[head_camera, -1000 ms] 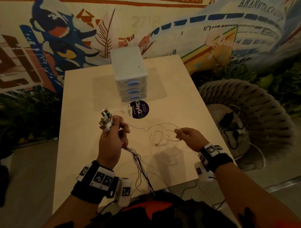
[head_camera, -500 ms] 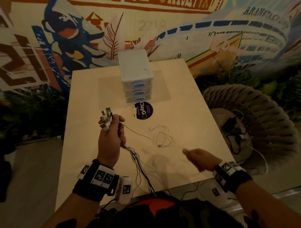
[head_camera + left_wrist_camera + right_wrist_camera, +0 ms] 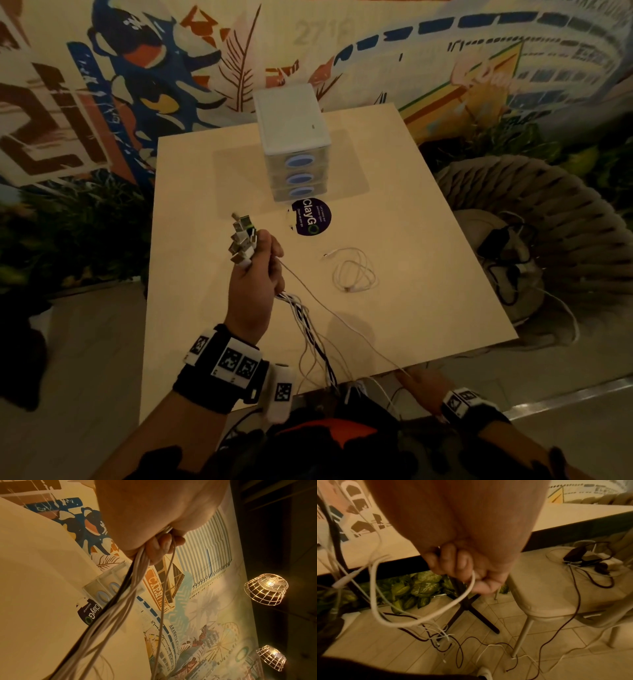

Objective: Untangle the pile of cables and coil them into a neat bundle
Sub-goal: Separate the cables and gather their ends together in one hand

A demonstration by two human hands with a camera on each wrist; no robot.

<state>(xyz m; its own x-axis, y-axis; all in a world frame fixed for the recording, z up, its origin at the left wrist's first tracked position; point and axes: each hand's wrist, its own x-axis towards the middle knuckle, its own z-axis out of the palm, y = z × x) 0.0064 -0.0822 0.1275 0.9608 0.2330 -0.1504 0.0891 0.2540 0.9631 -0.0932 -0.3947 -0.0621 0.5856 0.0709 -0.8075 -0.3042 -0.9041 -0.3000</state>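
Observation:
My left hand is raised over the table and grips a bundle of cables just below their USB plugs, which stick out above the fist. The white and black strands hang from the fist and run off the near table edge. One thin white cable stretches from that fist to my right hand, which is below the near edge. The right hand pinches this white cable, which loops under it. A small loose white cable lies on the table.
A white drawer unit stands at the back of the wooden table, with a round dark sticker before it. A woven chair at the right carries chargers and wires. More cable ends trail on the tiled floor.
My right hand has left the loose coil on the table and pulled back toward me, down past the near table edge, drawing one white cable taut. The left hand stays raised.

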